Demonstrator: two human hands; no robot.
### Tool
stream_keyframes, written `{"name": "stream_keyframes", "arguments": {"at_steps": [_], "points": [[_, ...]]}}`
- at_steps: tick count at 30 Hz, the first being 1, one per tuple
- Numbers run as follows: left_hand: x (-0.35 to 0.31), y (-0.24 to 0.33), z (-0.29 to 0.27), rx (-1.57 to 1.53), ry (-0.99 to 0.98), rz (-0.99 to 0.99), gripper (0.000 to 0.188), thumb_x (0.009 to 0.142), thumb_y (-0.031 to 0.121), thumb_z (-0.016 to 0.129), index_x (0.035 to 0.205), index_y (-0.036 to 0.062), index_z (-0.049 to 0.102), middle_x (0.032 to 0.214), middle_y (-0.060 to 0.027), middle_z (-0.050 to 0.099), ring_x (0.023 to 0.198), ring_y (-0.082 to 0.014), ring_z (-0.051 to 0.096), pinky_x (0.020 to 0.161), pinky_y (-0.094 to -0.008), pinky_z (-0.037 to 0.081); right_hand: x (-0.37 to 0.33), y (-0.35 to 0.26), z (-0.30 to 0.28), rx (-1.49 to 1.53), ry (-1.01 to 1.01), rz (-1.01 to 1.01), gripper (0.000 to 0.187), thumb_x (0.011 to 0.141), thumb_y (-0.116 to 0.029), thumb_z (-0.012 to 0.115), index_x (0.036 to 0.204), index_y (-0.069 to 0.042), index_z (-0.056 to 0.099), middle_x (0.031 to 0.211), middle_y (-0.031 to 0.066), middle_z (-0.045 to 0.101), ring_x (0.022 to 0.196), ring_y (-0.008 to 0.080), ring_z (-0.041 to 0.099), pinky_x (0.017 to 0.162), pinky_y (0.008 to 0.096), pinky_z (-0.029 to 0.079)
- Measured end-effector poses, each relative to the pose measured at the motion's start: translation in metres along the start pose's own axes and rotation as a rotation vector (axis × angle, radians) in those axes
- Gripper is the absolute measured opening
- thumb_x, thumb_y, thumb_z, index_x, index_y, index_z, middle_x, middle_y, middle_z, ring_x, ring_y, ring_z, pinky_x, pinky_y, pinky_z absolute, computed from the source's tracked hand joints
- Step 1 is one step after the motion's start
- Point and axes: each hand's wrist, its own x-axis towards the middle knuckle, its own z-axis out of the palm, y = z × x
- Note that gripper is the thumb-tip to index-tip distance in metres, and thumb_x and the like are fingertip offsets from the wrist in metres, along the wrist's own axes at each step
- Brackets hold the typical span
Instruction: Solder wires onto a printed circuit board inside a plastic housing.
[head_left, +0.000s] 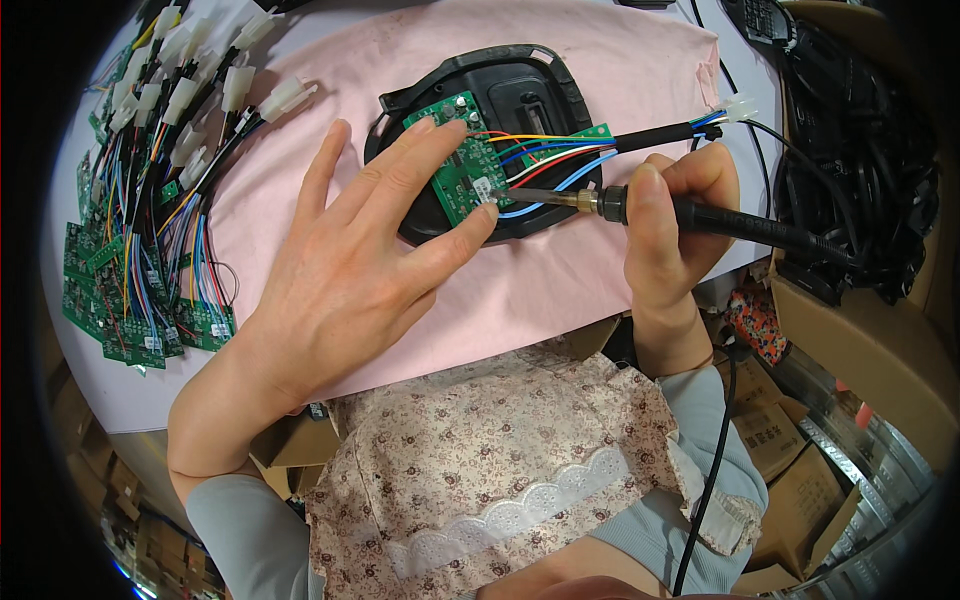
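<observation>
White table (pixel 110 405) underneath, covered for the most part by a pink cloth (pixel 560 295), which probably spares the parts from scratches and slipping. Just beyond the left grip (pixel 345 250), a black plastic shell (pixel 510 88) lies on the cloth and carries a green circuit board (pixel 462 178). The left grip is spread wide and closes around nothing: fingertips rest on the upper part of the board and the thumb tip is at its near right edge, apparently to steady it. The right grip is closed about the handle of a soldering iron (pixel 745 224), thumb along the upper side, much as one holds a pen, presumably for fine control. The iron points leftward, its tip close to the left thumb; contact with the board cannot be confirmed. Coloured wires (pixel 560 150) run from the board into a black sleeve (pixel 655 136) beyond the right grip, ending in a white plug (pixel 738 107), which leaves the near side accessible. Left of the left grip, wired boards (pixel 130 290) lie bunched, plugs pointing away, likely to limit tangling. Black cables (pixel 850 170) are heaped right of the right grip.
</observation>
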Motion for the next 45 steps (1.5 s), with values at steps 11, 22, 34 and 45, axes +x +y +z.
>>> {"name": "stream_keyframes", "arguments": {"at_steps": [11, 22, 34, 45], "points": [[0.001, 0.001, 0.000, 0.000, 0.006, -0.005, 0.051, 0.080, 0.011, 0.074, 0.130, 0.0200, 0.070, 0.155, -0.0231, 0.046, 0.141, -0.0383, 0.049, 0.121, -0.0636, 0.025, -0.002, 0.000, 0.001, 0.073, 0.063, 0.014, 0.027, 0.095, 0.003, 0.066, 0.087, -0.005, 0.042, 0.061, -0.0030, 0.046, 0.050, 0.0022, 0.037, 0.047, 0.0233, 0.027], [0.000, 0.001, -0.002, 0.005, 0.007, 0.003, 0.046, 0.083, 0.013, 0.074, 0.129, 0.0198, 0.069, 0.156, -0.0226, 0.045, 0.141, -0.0380, 0.049, 0.121, -0.0628, 0.024, 0.000, 0.002, -0.002, 0.063, 0.007, 0.006, 0.026, 0.095, 0.003, 0.066, 0.087, -0.005, 0.043, 0.062, -0.0031, 0.046, 0.051, 0.0024, 0.038, 0.047, 0.0236, 0.026], [-0.005, -0.004, 0.002, -0.074, 0.048, -0.014, 0.043, 0.084, 0.015, 0.076, 0.126, 0.0202, 0.071, 0.157, -0.0212, 0.041, 0.132, -0.0356, 0.055, 0.121, -0.0620, 0.027, 0.028, -0.019, 0.011, -0.036, -0.099, -0.216, 0.027, 0.093, 0.006, 0.071, 0.092, -0.004, 0.045, 0.065, 0.0027, 0.056, 0.053, 0.0051, 0.046, 0.050, 0.0214, 0.032], [-0.006, -0.006, 0.006, -0.063, 0.051, -0.013, 0.046, 0.082, 0.017, 0.077, 0.127, 0.0220, 0.069, 0.157, -0.0210, 0.042, 0.140, -0.0343, 0.048, 0.121, -0.0623, 0.028, 0.024, 0.000, 0.025, -0.061, -0.168, -0.198, 0.024, 0.094, 0.006, 0.066, 0.091, -0.003, 0.043, 0.065, 0.0031, 0.052, 0.053, 0.0059, 0.043, 0.049, 0.0234, 0.033]]}}
